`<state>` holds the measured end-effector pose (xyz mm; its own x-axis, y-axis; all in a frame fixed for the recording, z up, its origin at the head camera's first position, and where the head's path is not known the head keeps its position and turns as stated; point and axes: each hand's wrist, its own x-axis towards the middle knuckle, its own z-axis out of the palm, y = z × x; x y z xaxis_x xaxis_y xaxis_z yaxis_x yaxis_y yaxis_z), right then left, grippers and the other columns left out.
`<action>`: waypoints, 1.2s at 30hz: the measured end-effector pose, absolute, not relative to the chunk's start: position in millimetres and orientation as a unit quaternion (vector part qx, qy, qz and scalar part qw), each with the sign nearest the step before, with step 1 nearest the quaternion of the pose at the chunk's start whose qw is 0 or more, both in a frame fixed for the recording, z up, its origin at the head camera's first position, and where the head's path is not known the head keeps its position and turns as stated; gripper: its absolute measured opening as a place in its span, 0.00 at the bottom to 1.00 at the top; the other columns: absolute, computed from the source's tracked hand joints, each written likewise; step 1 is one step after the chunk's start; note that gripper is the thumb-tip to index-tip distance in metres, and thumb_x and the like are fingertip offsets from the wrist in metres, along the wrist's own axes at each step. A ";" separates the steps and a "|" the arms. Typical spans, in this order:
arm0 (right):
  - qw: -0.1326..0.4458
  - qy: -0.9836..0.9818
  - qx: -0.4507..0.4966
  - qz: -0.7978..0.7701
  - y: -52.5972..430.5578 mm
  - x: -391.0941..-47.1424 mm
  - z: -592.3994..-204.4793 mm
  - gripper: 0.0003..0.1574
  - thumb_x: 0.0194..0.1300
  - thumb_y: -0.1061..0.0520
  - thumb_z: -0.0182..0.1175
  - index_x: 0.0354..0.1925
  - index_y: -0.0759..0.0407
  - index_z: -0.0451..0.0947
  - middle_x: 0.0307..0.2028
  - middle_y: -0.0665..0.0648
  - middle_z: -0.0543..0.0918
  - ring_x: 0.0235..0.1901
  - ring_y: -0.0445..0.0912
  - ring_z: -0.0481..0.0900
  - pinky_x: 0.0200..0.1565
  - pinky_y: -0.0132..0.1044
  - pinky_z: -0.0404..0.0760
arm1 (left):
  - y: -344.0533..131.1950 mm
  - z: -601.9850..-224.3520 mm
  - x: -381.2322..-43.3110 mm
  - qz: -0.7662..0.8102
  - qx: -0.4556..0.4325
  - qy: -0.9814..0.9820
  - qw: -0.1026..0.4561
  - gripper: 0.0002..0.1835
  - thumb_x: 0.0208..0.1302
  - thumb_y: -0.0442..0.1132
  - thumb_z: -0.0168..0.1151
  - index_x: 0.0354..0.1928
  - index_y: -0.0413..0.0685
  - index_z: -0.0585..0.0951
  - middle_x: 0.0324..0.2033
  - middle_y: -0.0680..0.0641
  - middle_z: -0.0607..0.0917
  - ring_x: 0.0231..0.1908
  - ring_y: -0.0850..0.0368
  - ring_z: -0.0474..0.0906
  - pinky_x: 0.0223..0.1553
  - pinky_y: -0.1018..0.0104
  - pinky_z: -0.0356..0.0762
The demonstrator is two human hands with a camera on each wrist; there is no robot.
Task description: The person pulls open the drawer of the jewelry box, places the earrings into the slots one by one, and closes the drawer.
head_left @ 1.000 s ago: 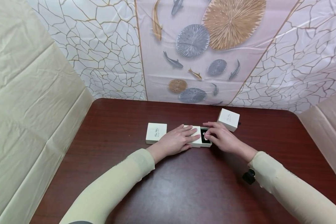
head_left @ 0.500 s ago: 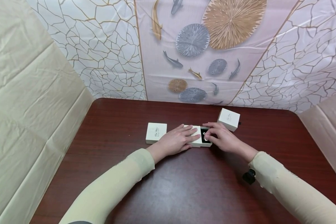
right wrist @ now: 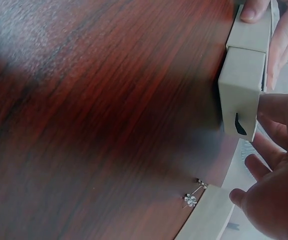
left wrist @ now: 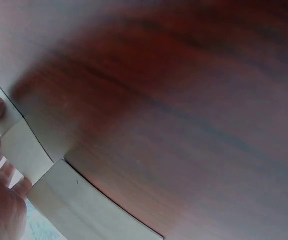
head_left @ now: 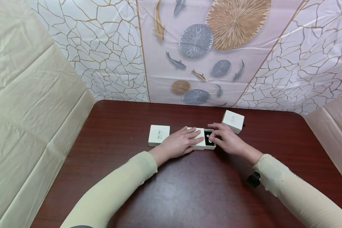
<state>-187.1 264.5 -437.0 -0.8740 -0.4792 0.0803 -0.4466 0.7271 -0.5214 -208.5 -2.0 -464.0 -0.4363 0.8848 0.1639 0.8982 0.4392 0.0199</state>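
Note:
Left of the table's middle, my left hand [head_left: 177, 144] rests on the white sleeve of a jewelry box [head_left: 199, 143], fingers spread over its top. From the sleeve's right end a drawer [head_left: 209, 147] stands pulled out, lined in black. Small shiny earrings [head_left: 207, 136] show on that lining. My right hand [head_left: 227, 139] reaches over the drawer, its thumb and a bent finger meeting at one earring; the fingertips partly hide it. In the right wrist view, the drawer's end [right wrist: 242, 100] bears a dark pull tab [right wrist: 240, 125].
Another white lidded box [head_left: 159, 134] sits beside my left wrist. Behind my right hand stands a third white box [head_left: 233, 121]. Small flower-shaped jewelry [right wrist: 190, 200] lies by a pale box side in the right wrist view. The table [head_left: 171, 196] is dark red wood, with patterned cloth behind.
My right hand's fingers have shifted very slightly up and right over the drawer, leaving a bit more of the earrings showing. My left hand stays on the sleeve.

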 end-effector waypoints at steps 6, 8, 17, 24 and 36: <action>0.022 0.927 -0.244 -0.284 263.6 -187.8 -439.9 0.09 0.77 0.63 0.63 0.36 0.56 0.86 0.71 0.71 0.75 0.76 0.72 0.61 0.73 0.70 0.60 | -1.9 -464.0 -208.4 -0.056 -0.527 -0.846 0.063 0.29 0.81 0.50 0.61 0.78 0.55 0.74 0.77 0.43 0.72 0.79 0.44 0.65 0.78 0.43 0.63; 0.021 0.927 -0.243 -0.287 263.2 -188.1 -441.1 0.10 0.77 0.63 0.63 0.36 0.56 0.86 0.71 0.71 0.75 0.76 0.72 0.61 0.73 0.70 0.60 | -1.8 -463.9 -208.3 -0.057 -0.526 -0.846 0.061 0.29 0.81 0.49 0.61 0.78 0.55 0.74 0.77 0.43 0.72 0.79 0.45 0.64 0.78 0.43 0.62; 0.034 0.927 -0.248 -0.279 262.8 -185.7 -439.7 0.09 0.77 0.63 0.64 0.36 0.56 0.86 0.72 0.71 0.74 0.76 0.70 0.60 0.73 0.69 0.59 | -1.8 -464.2 -208.0 -0.055 -0.525 -0.847 0.058 0.29 0.81 0.49 0.61 0.79 0.56 0.73 0.78 0.43 0.71 0.79 0.45 0.64 0.78 0.44 0.62; -0.012 0.936 -0.260 -0.237 261.9 -185.9 -440.7 0.07 0.73 0.63 0.68 0.35 0.55 0.87 0.70 0.70 0.77 0.75 0.70 0.63 0.72 0.72 0.59 | -1.7 -463.9 -207.9 -0.047 -0.523 -0.849 0.059 0.29 0.81 0.50 0.61 0.79 0.57 0.73 0.78 0.44 0.71 0.79 0.46 0.63 0.79 0.45 0.62; -0.075 0.941 -0.278 -0.178 260.2 -187.5 -440.9 0.11 0.62 0.63 0.76 0.29 0.52 0.84 0.66 0.67 0.80 0.73 0.68 0.68 0.73 0.78 0.53 | -1.3 -464.6 -208.2 -0.049 -0.523 -0.849 0.060 0.28 0.81 0.50 0.60 0.79 0.56 0.73 0.78 0.44 0.71 0.79 0.45 0.64 0.78 0.44 0.63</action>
